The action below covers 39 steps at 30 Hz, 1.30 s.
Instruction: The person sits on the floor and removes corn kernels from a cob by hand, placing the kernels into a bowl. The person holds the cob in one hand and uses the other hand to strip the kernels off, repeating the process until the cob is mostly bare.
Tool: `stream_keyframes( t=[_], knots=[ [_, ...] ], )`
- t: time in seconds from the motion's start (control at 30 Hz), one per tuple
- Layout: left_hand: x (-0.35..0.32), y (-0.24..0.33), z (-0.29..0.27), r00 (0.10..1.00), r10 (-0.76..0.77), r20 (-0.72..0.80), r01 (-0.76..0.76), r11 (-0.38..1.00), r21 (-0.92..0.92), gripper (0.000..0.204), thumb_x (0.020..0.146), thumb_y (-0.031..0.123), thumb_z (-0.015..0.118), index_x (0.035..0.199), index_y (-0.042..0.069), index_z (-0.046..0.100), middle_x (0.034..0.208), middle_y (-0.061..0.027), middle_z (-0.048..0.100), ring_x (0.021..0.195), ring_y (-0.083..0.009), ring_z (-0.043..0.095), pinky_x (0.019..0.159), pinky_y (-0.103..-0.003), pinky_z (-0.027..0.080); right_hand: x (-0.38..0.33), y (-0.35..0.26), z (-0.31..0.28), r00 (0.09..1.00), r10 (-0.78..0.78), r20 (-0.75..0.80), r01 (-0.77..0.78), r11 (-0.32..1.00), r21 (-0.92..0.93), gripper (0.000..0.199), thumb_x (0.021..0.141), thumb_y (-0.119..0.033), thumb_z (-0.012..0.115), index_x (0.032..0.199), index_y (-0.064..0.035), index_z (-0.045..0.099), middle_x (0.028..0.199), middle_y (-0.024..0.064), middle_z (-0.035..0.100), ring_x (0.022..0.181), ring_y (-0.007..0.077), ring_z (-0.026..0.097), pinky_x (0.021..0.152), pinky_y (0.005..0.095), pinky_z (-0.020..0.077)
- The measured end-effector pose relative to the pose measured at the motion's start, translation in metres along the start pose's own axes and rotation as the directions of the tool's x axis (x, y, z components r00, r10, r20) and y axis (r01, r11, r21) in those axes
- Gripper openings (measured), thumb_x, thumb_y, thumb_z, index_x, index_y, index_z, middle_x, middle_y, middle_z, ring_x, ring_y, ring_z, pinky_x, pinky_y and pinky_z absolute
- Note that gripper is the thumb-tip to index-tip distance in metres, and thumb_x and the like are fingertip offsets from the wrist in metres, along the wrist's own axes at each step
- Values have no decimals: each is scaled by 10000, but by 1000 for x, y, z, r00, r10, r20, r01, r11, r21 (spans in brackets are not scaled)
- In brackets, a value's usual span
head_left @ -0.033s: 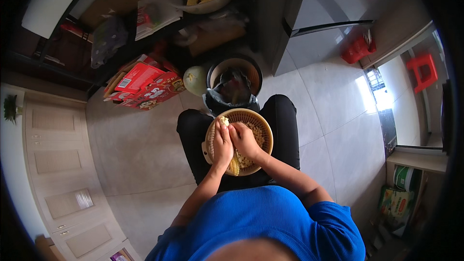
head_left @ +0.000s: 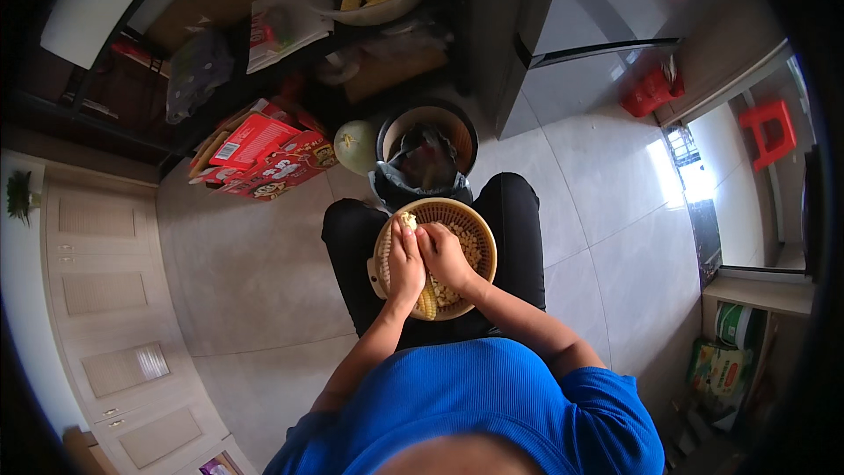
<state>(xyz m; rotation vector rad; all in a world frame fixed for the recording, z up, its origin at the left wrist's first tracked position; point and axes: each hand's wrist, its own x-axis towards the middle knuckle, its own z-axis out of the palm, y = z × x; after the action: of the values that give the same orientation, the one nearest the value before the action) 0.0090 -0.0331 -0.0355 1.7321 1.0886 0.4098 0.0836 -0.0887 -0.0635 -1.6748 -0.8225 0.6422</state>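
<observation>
A beige plastic basket (head_left: 491, 255) rests on my lap between my knees, with loose corn kernels (head_left: 470, 248) lying inside. Above it my left hand (head_left: 404, 266) is wrapped around a corn cob (head_left: 427, 303). The cob's pale end sticks out beyond the fingertips, and its yellow, kernel-covered end shows below the hands. My right hand (head_left: 447, 257) presses against the same cob from the right, fingers closed on it. Both hands hide the cob's middle, and the right thumb and fingertips are partly covered.
Just past the basket stands a round bin (head_left: 476, 136) lined with a black bag (head_left: 387, 183). A pale green melon (head_left: 355, 146) and red cartons (head_left: 264, 154) sit left of it. More cobs lie in a bowl (head_left: 413, 5) on the shelf. A fridge (head_left: 607, 0) stands at far right.
</observation>
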Motion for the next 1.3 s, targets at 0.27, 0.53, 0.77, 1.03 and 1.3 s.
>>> stream_keyframes(
  t=[0.27,0.53,0.77,1.03,1.3],
  knots=[
    [2,-6,0,994,-99,-36,91,980,-177,460,975,343,310,1265,9,435,1224,-138,508,1106,-220,501,926,-289,386,2,-11,-13,974,217,68,-227,950,214,214,931,-143,441,971,17,576,831,102,590,759,191,557,699,284,453],
    [14,-11,-6,989,-144,-26,123,911,-394,506,959,377,362,1331,35,319,1267,-164,440,1138,-241,457,932,-316,370,-9,-12,-15,973,165,161,-188,973,134,286,901,-258,535,997,11,560,860,131,590,780,194,572,708,290,460],
    [15,-10,-3,964,-259,57,259,877,-405,511,931,398,437,1293,45,364,1213,-136,469,1096,-230,474,894,-304,396,-15,-17,-2,1000,0,20,1,998,-60,278,869,-207,538,1015,30,546,917,234,573,844,369,573,738,389,474],
    [15,-11,2,966,-256,-42,241,947,-212,486,938,421,380,1216,28,452,1124,-144,533,1010,-247,531,850,-322,420,-19,-19,-1,998,-23,61,33,987,-157,208,857,-100,495,1017,29,524,914,213,540,851,377,535,769,418,452],
    [11,-4,11,961,-242,-135,197,939,-283,484,950,407,340,1186,7,475,1110,-156,551,984,-258,547,843,-316,425,-13,-11,-7,998,69,-5,-69,997,-44,207,889,-112,433,960,55,532,891,247,588,860,392,568,774,414,454]
  ],
)
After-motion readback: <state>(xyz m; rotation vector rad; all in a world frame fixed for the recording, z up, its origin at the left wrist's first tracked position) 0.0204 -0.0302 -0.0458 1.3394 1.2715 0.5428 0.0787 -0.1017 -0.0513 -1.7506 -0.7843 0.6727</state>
